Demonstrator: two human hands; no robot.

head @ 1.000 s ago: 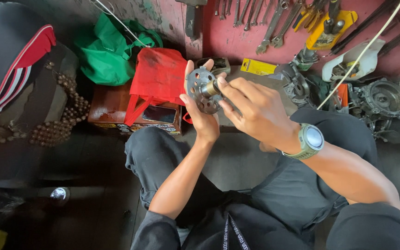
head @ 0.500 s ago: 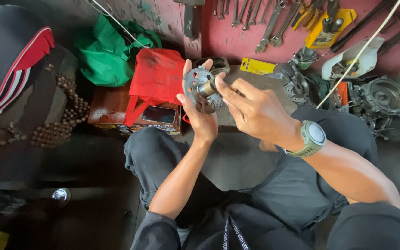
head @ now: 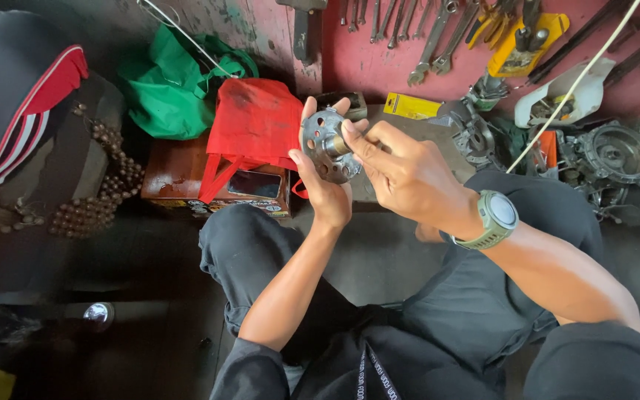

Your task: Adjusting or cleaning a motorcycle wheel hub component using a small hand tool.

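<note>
The left hand cups a round, perforated metal hub from below, fingers curled around its rim, holding it up above the knees. The right hand, wearing a green wristwatch, pinches a small cylindrical part at the hub's centre. A red bag lies just behind, below wrenches hanging on the red wall.

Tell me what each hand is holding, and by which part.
The left hand cups a round metal hub from behind, fingers around its rim. The right hand pinches the small brass-coloured part at the hub's centre with its fingertips.
</note>
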